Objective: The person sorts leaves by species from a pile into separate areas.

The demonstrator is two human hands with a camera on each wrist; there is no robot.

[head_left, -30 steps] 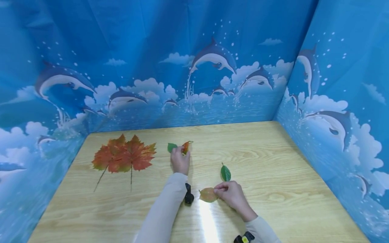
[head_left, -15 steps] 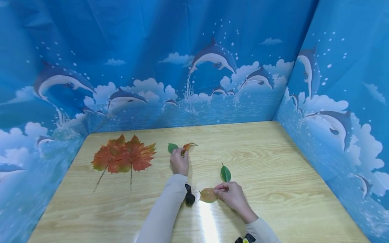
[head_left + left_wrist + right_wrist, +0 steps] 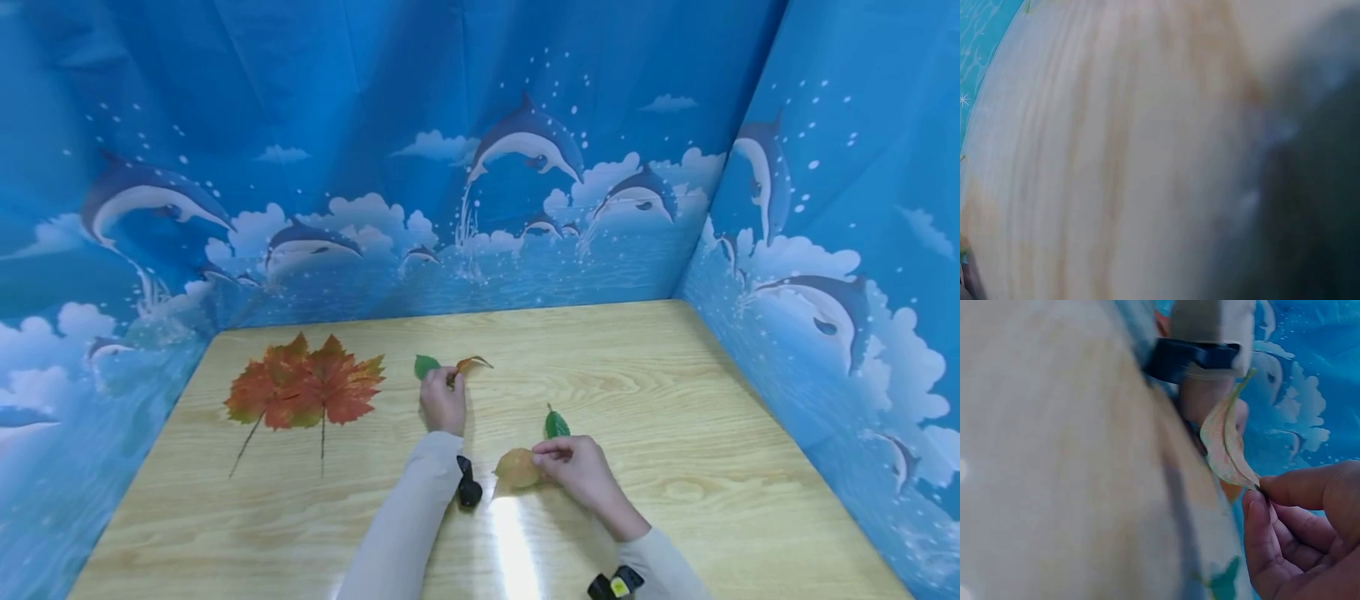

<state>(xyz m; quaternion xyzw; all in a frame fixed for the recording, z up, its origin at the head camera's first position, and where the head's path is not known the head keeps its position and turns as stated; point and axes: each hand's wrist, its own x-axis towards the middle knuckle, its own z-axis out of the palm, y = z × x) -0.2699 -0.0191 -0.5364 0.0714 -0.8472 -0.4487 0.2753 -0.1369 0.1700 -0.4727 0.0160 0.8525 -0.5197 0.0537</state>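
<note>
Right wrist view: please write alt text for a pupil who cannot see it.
The right hand, in a pinching grip, holds a pale curved leaf by one end. Beyond it are the left hand, partly hidden, and a dark wrist strap; a green leaf shows at the bottom.

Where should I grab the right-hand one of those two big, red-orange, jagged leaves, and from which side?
I'd pinch the thin, dark stem of that big, red-orange, jagged leaf, coming from the near side of the pale wooden table. The stem points toward you and sticks out past the leaf's edge, while the broad blade meets its neighbour, so it seems easier to pinch.
</note>
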